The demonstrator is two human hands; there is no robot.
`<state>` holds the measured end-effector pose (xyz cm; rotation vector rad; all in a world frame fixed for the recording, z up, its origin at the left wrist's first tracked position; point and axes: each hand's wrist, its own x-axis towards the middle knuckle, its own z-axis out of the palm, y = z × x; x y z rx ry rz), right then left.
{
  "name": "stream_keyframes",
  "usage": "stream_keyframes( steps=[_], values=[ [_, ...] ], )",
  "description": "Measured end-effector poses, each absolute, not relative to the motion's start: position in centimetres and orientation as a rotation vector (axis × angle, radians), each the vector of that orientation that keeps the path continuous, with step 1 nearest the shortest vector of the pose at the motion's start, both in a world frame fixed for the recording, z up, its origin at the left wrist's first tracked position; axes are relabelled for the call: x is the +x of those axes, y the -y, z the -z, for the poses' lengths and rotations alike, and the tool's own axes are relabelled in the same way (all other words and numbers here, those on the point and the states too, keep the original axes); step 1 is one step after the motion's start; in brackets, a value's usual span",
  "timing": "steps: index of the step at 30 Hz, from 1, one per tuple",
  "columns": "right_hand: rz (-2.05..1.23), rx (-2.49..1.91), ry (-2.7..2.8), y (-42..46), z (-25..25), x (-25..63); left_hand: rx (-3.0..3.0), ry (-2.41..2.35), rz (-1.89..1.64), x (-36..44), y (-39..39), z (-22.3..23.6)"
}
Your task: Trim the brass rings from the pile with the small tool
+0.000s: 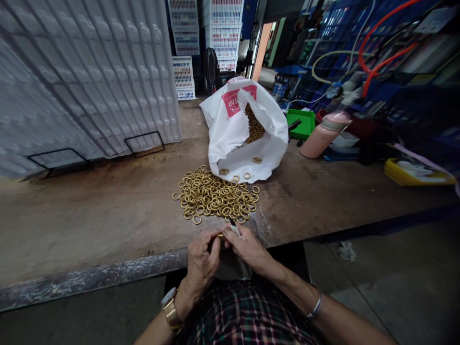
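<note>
My left hand (201, 258) is closed at the table's front edge, pinching a brass-coloured ring (220, 235) between thumb and fingers. Opposite it, my right hand (251, 250) grips a small tool (235, 230) with a pale body and a dark tip; its exact kind is unclear. The right fingertips meet the left ones at the ring. Just beyond both hands lies a loose pile of brass-coloured rings (215, 196). Behind the pile, a white woven sack (230, 139) rests on its side, its torn mouth showing more rings inside.
On the wooden table (108, 215), stacked clear plastic trays (108, 72) rise at left beside black wire stands (144, 143). To the right are a pink bottle (323, 136), a green tray (301, 123) and a yellow tray (413, 175). White crates (224, 28) stand behind.
</note>
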<state>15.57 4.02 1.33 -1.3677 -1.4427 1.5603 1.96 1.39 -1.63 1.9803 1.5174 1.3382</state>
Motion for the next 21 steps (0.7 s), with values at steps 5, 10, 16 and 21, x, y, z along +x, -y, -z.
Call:
stream_keyframes(
  steps=[5, 10, 16, 21],
  values=[
    [-1.440, -1.384, 1.527, -4.5, -1.5, 15.3, 1.608, -1.444, -1.197, 2.4, -1.0, 0.6],
    [-1.356, -1.396, 1.544, -4.8, -0.8, 14.9, 1.207, -1.364, -1.073, 2.9, -0.6, -0.1],
    [-1.279, -1.385, 1.642, -4.8, -0.1, 14.8, 0.944, -1.212, -0.973, 2.4, -0.7, -1.0],
    [-1.301, -1.336, 1.680, -4.7, -0.6, 14.7, 0.862, -1.092, -0.972, 1.9, -0.5, -0.5]
  ],
)
